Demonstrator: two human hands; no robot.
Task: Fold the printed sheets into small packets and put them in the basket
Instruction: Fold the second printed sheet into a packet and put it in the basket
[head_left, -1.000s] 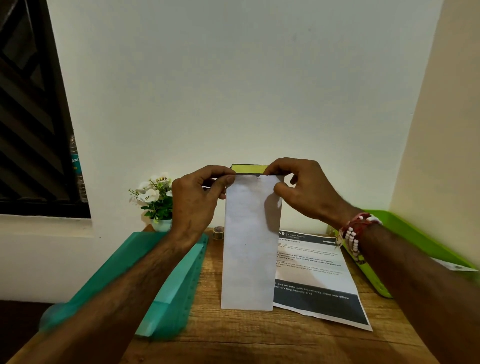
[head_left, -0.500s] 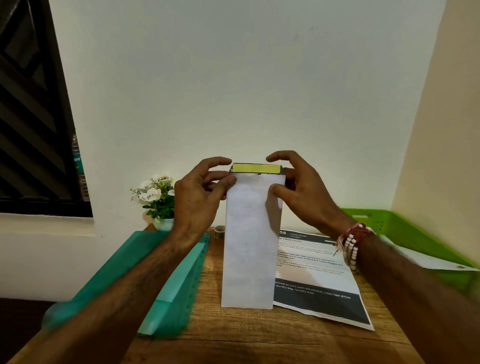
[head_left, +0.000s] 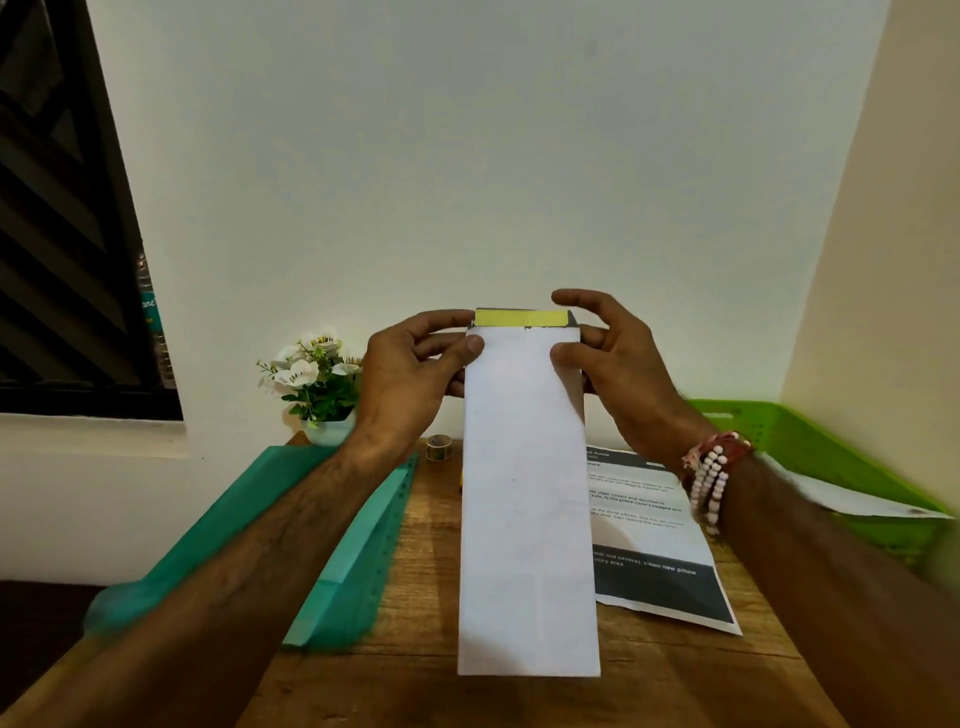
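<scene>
Left hand: we are seeing it pinching the top left corner of the folded sheet, thumb on the white face and fingers behind.
Right hand: it is pinching the top right corner the same way, with the forefinger lifting clear above the edge.
Folded sheet: it is hanging as one long narrow strip in front of us over the desk, with a yellow printed band showing above the white face.
Risk, crooked fold: we are judging that the layers are not lining up at the top, so creasing now would be setting a skewed packet.
Risk, slipping: only the top is being gripped, so the strip could be swinging or opening as it comes down.
Risk, wrong bin: two baskets are flanking us, and we cannot tell which one is meant.
Count, paper: we are counting one folded sheet in hand, one printed sheet lying flat on the desk, and one white paper in the green basket, possibly a finished packet, though blur is hiding its shape.
Count, baskets: two, the green basket on the right and a teal basket on the left.
Count, other: one flower pot and one tape roll.
</scene>
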